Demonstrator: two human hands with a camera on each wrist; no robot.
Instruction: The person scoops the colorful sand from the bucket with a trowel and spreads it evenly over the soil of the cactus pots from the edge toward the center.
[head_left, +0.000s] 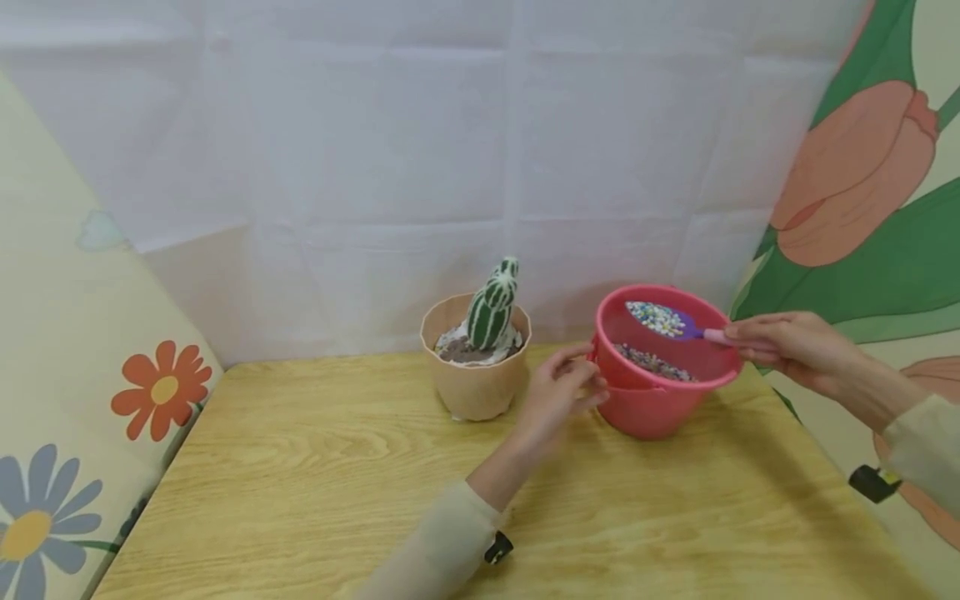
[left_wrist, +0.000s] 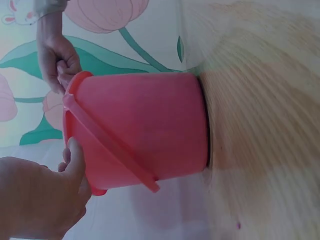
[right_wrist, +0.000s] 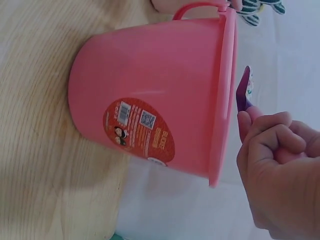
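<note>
A pink bucket (head_left: 645, 412) stands on the table, a layer of small multicoloured beads (head_left: 652, 362) inside. My right hand (head_left: 798, 346) grips the pink handle of a small scoop (head_left: 682, 325) with a purple blade. White, blue and yellow beads fill the blade, which is level above the bucket's opening. At the bucket's left rim, my left hand (head_left: 558, 392) has its thumb and fingers bent around the edge near the handle joint, as the left wrist view (left_wrist: 47, 192) also shows. The bucket's handle (left_wrist: 112, 145) hangs down against its side.
Left of the bucket, against the white backdrop, a tan pot (head_left: 476, 387) holds a knitted green cactus (head_left: 491, 312) in brown and white filling. The wood-grain table (head_left: 315, 492) meets flower-painted panels on both sides.
</note>
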